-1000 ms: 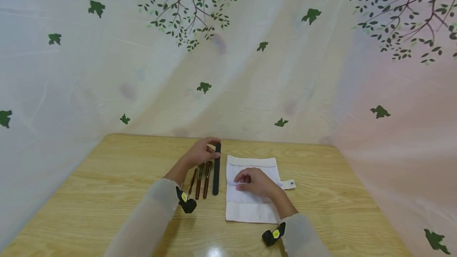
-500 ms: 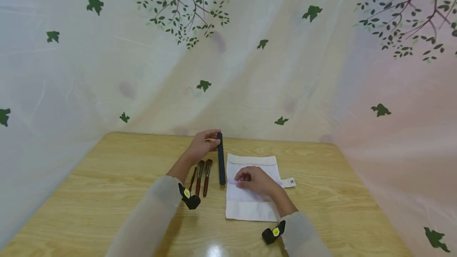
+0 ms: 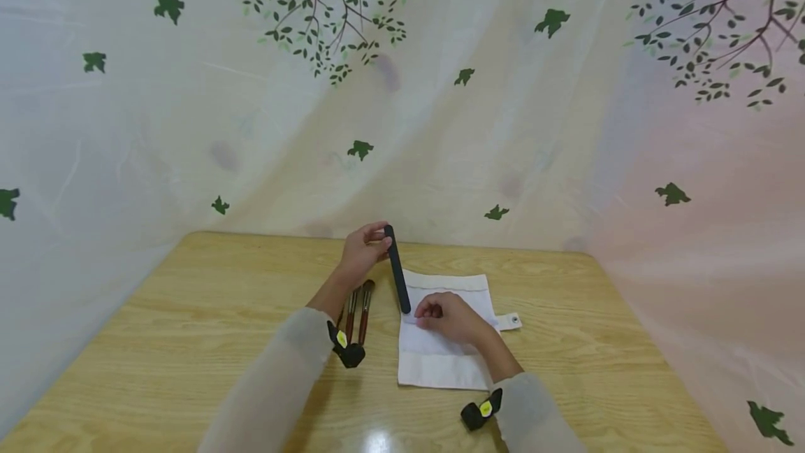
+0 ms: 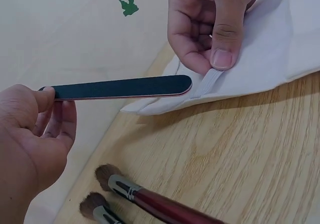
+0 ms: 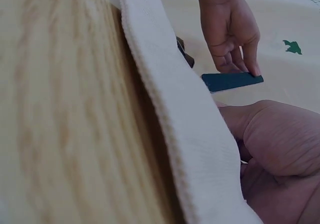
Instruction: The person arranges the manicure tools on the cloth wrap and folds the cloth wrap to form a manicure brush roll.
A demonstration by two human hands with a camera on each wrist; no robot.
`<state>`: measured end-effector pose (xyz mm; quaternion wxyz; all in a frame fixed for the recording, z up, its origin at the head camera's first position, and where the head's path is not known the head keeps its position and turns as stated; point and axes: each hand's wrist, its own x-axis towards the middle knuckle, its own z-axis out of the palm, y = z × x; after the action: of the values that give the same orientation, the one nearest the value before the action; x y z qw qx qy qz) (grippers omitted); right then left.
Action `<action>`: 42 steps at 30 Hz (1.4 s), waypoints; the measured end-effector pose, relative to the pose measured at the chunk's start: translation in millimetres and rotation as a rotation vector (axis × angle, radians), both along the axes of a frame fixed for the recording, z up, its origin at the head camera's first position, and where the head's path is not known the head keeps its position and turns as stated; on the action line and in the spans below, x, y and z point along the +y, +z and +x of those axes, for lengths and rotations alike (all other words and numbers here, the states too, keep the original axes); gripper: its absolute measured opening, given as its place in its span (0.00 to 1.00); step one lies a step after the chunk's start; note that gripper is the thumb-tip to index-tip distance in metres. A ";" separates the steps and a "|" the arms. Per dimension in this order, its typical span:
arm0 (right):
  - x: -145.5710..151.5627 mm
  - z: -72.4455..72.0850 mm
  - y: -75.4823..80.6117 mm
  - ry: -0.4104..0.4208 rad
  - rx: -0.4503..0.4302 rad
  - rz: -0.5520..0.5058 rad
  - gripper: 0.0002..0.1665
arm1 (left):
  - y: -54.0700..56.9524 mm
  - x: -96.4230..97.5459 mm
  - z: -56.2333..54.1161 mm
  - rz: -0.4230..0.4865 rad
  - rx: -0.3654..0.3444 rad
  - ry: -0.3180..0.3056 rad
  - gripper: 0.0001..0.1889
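My left hand pinches a black nail file by one end, between thumb and fingers. The file's free end hangs over the left edge of a white cloth roll, close to the right hand's fingertips. With thumb and forefinger my right hand pinches a white elastic band sewn across the cloth, lifting it a little. In the right wrist view the cloth's edge hides part of the file and the right fingertips.
Brushes with dark red handles lie on the wooden table left of the cloth, partly hidden by the left wrist. A strap with a snap button sticks out on the cloth's right. A leaf-printed curtain stands behind the table.
My left hand has lifted the nail file off the table and carried it right and away from me, tilting its free end over the cloth. The right hand has stayed put.
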<state>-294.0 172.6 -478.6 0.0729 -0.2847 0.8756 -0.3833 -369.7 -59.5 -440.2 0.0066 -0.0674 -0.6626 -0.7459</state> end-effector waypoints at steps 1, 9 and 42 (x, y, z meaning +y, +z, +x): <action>0.2 0.0 0.1 -0.001 0.000 0.001 0.05 | 0.0 1.6 -0.5 0.013 -0.002 0.008 0.24; 0.3 -0.2 0.6 0.008 -0.005 -0.016 0.04 | -2.3 12.5 -4.3 0.010 -0.018 0.040 0.23; 1.1 -0.7 0.8 0.010 -0.028 -0.032 0.03 | -22.2 29.8 1.1 -0.234 -0.052 -0.101 0.25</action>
<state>-294.6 173.7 -477.8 0.0824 -0.2849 0.8668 -0.4009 -368.5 -29.7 -462.4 -0.0563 -0.0816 -0.7407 -0.6644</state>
